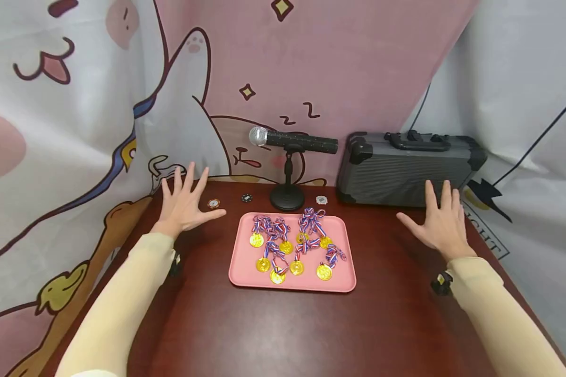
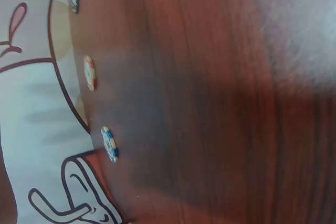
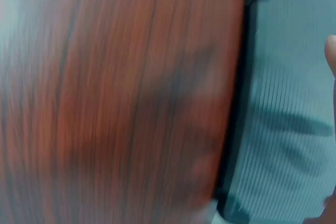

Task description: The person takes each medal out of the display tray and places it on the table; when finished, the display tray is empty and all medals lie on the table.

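Fingers [image 1: 189, 177] straight and grasping nothing, the left hand [image 1: 181, 207] and right hand [image 1: 437, 222] hover at roughly ten and two o'clock of a pink tray [image 1: 245, 268] holding gold medals [image 1: 296, 267] on striped ribbons [image 1: 313, 244]. Near the right fingertips, a ribbed grey hard case [image 1: 396, 180] with black corners stands on the table [image 1: 292, 335], long axis nine to three, handle [image 1: 418, 144] up.

Booth enclosed by cartoon-printed curtains [image 1: 358, 68].

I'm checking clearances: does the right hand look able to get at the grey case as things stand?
Probably yes: the right hand, spread and holding nothing, is near the grey case, with nothing standing between them in the head view.
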Demonstrator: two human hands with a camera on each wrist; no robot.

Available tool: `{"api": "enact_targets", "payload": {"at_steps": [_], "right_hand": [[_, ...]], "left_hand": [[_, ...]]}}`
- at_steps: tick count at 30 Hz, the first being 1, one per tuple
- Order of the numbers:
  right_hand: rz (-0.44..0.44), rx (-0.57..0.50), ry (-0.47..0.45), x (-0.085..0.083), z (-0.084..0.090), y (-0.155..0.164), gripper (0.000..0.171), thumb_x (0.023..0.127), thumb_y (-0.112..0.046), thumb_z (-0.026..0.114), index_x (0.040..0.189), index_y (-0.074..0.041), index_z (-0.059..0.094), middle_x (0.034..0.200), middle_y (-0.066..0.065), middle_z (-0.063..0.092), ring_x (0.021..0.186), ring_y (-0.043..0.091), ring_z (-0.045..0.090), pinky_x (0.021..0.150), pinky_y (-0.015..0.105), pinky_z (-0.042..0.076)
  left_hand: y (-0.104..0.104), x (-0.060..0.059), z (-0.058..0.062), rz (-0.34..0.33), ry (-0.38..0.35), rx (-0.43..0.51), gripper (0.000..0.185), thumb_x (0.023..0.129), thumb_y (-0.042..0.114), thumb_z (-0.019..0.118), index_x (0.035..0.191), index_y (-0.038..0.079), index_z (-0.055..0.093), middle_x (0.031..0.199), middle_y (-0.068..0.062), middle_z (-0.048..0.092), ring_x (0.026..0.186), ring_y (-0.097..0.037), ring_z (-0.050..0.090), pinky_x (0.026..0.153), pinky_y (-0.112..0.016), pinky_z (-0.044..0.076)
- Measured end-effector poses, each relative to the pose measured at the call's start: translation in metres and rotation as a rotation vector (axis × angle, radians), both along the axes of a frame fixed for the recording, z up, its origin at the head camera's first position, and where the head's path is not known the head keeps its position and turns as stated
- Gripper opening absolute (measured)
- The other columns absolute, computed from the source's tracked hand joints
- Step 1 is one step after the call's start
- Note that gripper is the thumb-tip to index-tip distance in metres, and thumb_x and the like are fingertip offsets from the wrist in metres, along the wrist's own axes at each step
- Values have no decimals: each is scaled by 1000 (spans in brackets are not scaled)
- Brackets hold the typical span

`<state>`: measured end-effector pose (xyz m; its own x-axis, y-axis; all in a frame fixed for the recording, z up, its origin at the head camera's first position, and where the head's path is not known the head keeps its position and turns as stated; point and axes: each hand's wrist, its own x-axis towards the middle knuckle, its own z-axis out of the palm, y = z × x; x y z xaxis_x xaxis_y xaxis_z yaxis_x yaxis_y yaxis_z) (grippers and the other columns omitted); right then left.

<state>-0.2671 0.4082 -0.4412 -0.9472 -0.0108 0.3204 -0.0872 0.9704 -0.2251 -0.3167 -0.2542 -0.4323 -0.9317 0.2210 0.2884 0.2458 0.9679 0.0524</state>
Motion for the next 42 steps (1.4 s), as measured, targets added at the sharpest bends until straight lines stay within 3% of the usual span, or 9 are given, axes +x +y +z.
{"api": "enact_targets", "payload": {"at_steps": [5,8,11,15,23,29,33,38,42], "right_hand": [[100,-152,26,12,5,-35,101,96,-58,68,170,-18,13,171,27,15,152,55,22,108,81,29],[201,-213,45,17,5,-64,91,97,-47,73,167,-13,27,164,27,34,146,50,38,107,75,36],[308,-254,54,24,2,-93,80,97,-37,76,161,-7,39,152,26,51,131,45,56,102,66,48],[426,-315,11,36,1,-125,68,97,-28,78,154,-8,47,129,20,67,102,33,72,81,54,61],[650,-368,-146,58,-9,-165,37,90,-13,84,124,-7,70,87,-5,72,69,8,66,61,28,56],[684,-227,-366,66,-18,-181,41,90,-16,84,128,-9,72,84,-9,69,65,4,57,56,24,50],[670,-107,-361,71,-22,-185,38,89,-20,85,125,-13,75,89,-8,70,68,6,56,57,23,48],[663,-32,-311,75,-21,-190,32,87,-21,88,116,-17,76,99,-4,72,78,10,59,60,24,48],[638,-24,-358,77,-19,-194,31,86,-23,89,112,-21,72,90,-3,62,76,9,54,56,25,45]], "left_hand": [[6,14,-4,-60,-28,102,124,76,90,62,170,34,3,177,-14,2,153,-50,29,113,-71,33],[16,26,-8,-99,-75,150,121,78,86,66,170,36,5,173,-17,19,141,-48,48,105,-67,44],[27,36,-14,-145,-166,208,115,80,82,69,169,38,11,167,-18,35,142,-44,48,105,-68,45],[43,46,-21,-211,-277,293,105,82,76,73,167,35,26,155,-17,52,140,-39,52,103,-65,48],[54,48,-42,-382,-467,503,93,83,52,86,158,17,45,137,-12,63,118,-33,61,103,-56,48],[45,46,-53,-415,-572,630,86,81,36,91,153,14,50,144,-9,58,126,-34,51,109,-57,41],[40,44,-58,-422,-633,687,83,78,29,94,150,15,53,147,-8,54,130,-35,47,112,-58,37],[36,40,-63,-456,-632,717,84,74,23,97,146,12,57,147,-11,54,131,-37,47,113,-57,37],[33,40,-63,-456,-635,722,84,73,22,97,146,11,58,148,-11,53,132,-36,46,114,-57,36]]}}
